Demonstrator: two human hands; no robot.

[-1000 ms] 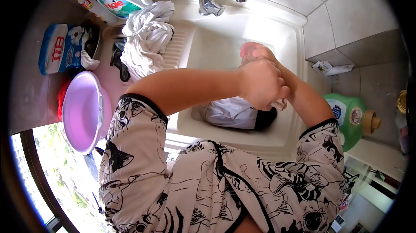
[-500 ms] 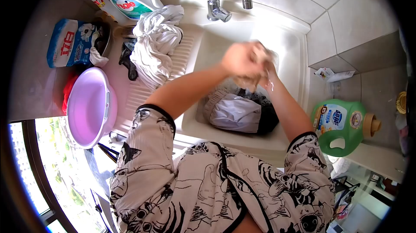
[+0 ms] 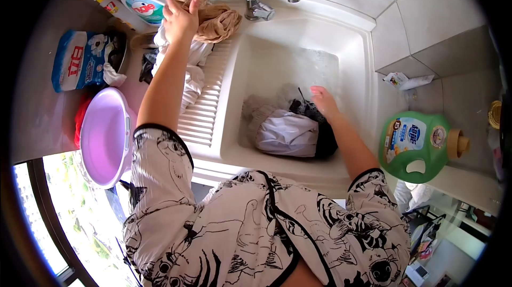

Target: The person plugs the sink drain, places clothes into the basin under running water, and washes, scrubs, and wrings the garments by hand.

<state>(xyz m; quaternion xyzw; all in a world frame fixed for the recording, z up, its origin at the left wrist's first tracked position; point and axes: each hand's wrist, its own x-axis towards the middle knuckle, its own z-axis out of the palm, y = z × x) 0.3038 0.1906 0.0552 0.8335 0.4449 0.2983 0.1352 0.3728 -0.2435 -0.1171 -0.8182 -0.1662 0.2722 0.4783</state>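
Note:
My left hand (image 3: 180,19) is over the washboard side of the sink, fingers spread, beside a bunched tan cloth (image 3: 218,23). That tan cloth lies on top of the white cloth (image 3: 193,81) on the ridged washboard (image 3: 201,113). My right hand (image 3: 324,101) hovers above the sink basin with its fingers apart and holds nothing. Just below and left of it, a pale grey garment (image 3: 285,133) and a black garment (image 3: 326,140) lie in the water. A black lacy piece (image 3: 304,108) shows at their upper edge.
A chrome faucet (image 3: 260,9) rises behind the basin. At left are a white detergent bottle (image 3: 143,1), a blue-and-white packet (image 3: 80,62) and a purple basin (image 3: 104,137). A green detergent bottle (image 3: 413,145) lies at right, near a white tube (image 3: 417,82).
The tan cloth, earlier wrung between both hands over the basin, now lies on the white cloth. My left hand has moved left and opened; my right hand has come down lower over the basin.

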